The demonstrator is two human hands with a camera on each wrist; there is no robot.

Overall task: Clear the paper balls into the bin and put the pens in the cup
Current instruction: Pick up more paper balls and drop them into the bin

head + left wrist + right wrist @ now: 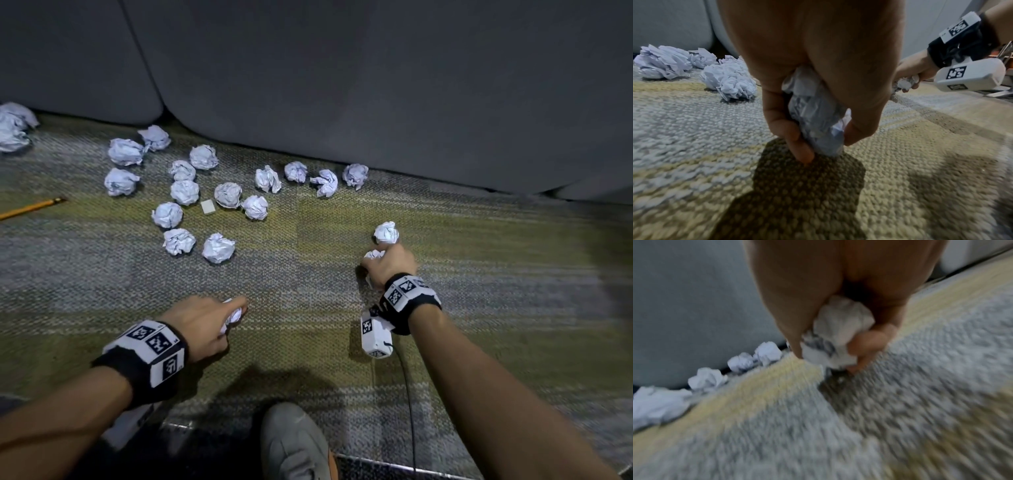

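Both hands already clutch paper: the left hand (202, 322) grips one paper ball (816, 123), the right hand (390, 265) another (838, 335), a loose ball (386, 233) lying just beyond its fingers on the carpet (308, 342).

The head view is dim and darkens toward its corners. The paper balls (185, 192) stand out pale on the carpet (308, 308); the sofa (342, 85) is flat dark grey. Shadows fall toward the camera under both arms. In the left wrist view the hand (818, 65) casts a sharp dark shadow on the carpet, and the edges smear. The right wrist view is motion-blurred throughout, its carpet streaked.
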